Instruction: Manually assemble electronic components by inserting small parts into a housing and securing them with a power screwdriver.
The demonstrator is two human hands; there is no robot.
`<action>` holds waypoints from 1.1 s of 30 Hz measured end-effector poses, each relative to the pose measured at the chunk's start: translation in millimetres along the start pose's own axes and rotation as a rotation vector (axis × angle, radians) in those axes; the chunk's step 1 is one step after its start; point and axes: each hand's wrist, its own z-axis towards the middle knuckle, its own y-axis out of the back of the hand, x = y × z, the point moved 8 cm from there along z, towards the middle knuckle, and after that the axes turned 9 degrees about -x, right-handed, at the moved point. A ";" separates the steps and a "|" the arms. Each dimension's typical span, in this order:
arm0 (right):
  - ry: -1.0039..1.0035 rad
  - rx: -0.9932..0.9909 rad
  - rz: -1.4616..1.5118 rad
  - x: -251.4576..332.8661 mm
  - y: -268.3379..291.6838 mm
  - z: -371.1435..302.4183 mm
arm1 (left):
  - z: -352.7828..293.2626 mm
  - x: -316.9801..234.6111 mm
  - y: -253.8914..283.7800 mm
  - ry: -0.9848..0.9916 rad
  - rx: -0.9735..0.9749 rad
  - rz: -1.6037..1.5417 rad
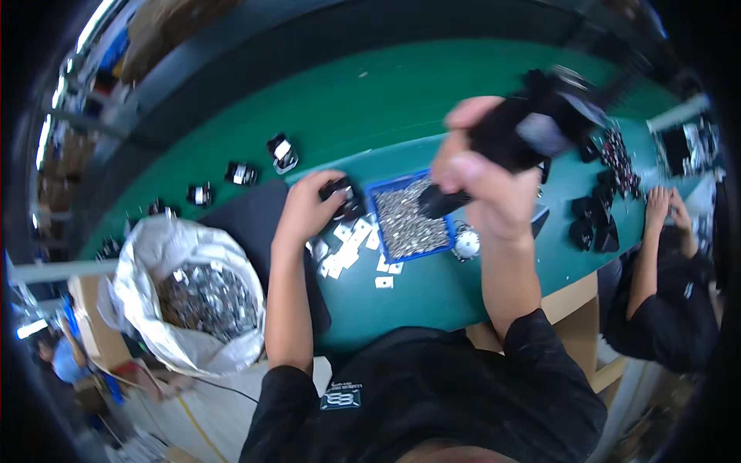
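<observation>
My right hand (494, 185) is closed around a black power screwdriver (513, 135), raised above the table and blurred by motion. Its narrow nose points down and left over a blue tray (409, 256) full of small metal screws (403, 225). To the left of the tray, my left hand (307, 202) grips a small glossy black part (349, 202) at the table surface; my fingers cover some of it. White square pieces (351, 245) lie scattered just below that part. Beside the tray's lower right corner sits a small round white-and-metal item (466, 242).
A white sack (139, 282) of shiny metal parts stands at left. Several black-and-silver units (241, 174) form a row beyond it. At right lie black housings (593, 220) and a pile of small dark parts (617, 162), near another person's hands (665, 207).
</observation>
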 end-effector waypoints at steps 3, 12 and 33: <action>0.072 -0.026 0.156 -10.4 -14.5 -11.7 | -19.5 8.8 8.2 0.015 -0.124 -0.162; 0.123 0.045 0.053 -65.6 -59.4 -25.0 | -40.0 9.5 8.1 -0.119 -0.070 -0.138; 0.110 0.050 -0.094 -109.0 -64.8 -21.7 | -29.4 17.1 7.4 -0.104 -0.116 -0.191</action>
